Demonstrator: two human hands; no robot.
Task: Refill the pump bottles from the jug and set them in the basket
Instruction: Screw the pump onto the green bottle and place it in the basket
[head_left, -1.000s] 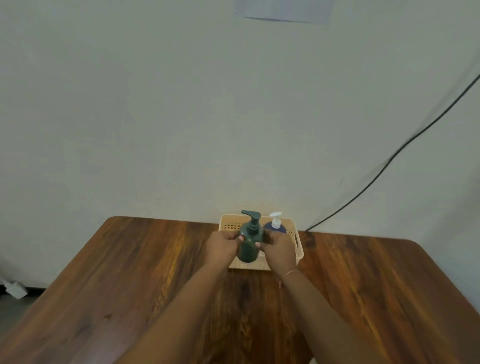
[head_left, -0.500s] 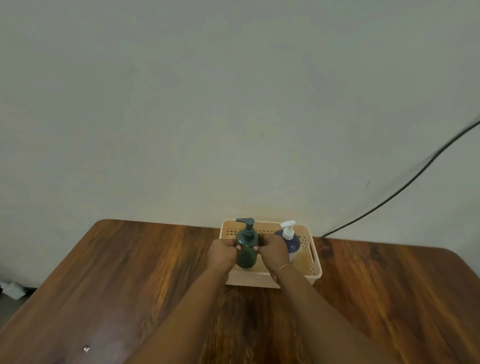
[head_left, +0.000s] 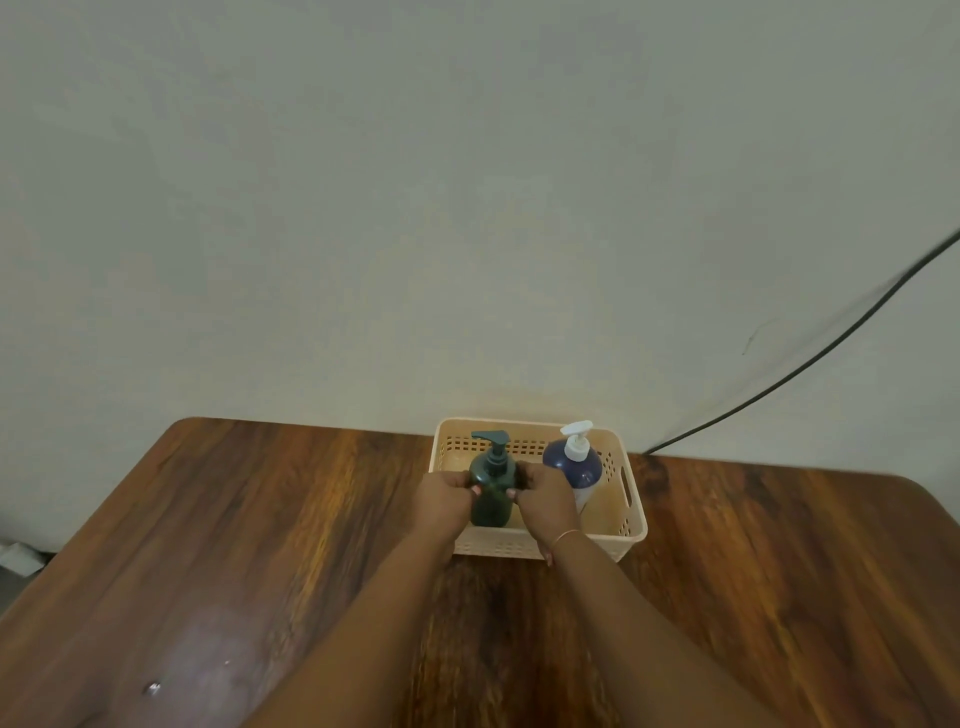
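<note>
A dark green plastic pump bottle (head_left: 491, 486) is held upright between the left hand (head_left: 445, 499) and the right hand (head_left: 546, 496), the fingers of each pressed against its opposite sides just below the shoulder. The bottle is inside the rim of the cream perforated plastic basket (head_left: 631, 525), in its left half; whether its base already rests on the basket floor cannot be told, since the near wall and the hands hide it. Its pump head is fitted, with the spout pointing toward nine o'clock.

At three o'clock from the green bottle, a rounded navy-blue pump bottle with a white pump head (head_left: 574, 465) stands in the right half of the basket, just beside the right hand. It is judged to be already placed. Its fill level cannot be read through the opaque body.

The basket sits at twelve o'clock on the brown wood-grain table (head_left: 234, 545), close to the pale wall (head_left: 467, 208). A black cable (head_left: 810, 358) runs down the wall toward the table's far edge at about two o'clock. No jug is seen anywhere in view, and no other bottle is seen on the table.

The task is judged to be near its end: one bottle is set, and the second is being lowered or has just been seated. What appears to be left is the release of both hands; that refilling is complete is only inferred from the fitted pumps.
</note>
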